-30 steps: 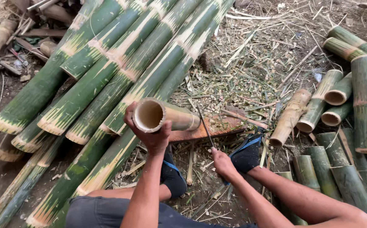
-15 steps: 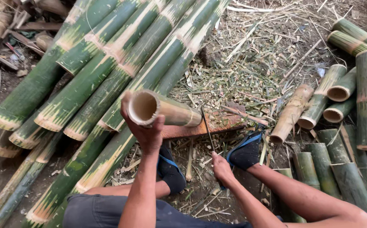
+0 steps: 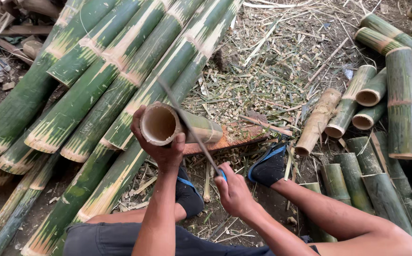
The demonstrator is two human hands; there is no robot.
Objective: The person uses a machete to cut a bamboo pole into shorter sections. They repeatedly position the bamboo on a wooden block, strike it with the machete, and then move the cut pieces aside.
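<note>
My left hand (image 3: 161, 150) grips the open end of a short hollow bamboo section (image 3: 177, 127), which is tilted up with its far end on a reddish wooden block (image 3: 236, 136). My right hand (image 3: 234, 189) holds a long knife (image 3: 189, 127) by a blue handle; its thin blade slants up and left across the bamboo's rim. The blade is blurred. Both my feet wear dark shoes with blue trim (image 3: 268, 166) on the ground below the block.
Long green bamboo poles (image 3: 97, 85) lie in a slanting pile at left. Short cut bamboo sections (image 3: 376, 109) are heaped at right, some upright near my right leg. Shavings and splinters (image 3: 272, 71) cover the dirt behind the block.
My right hand has picked the knife up from the ground and swung its blade up over the bamboo section. The left hand has kept its hold on the section.
</note>
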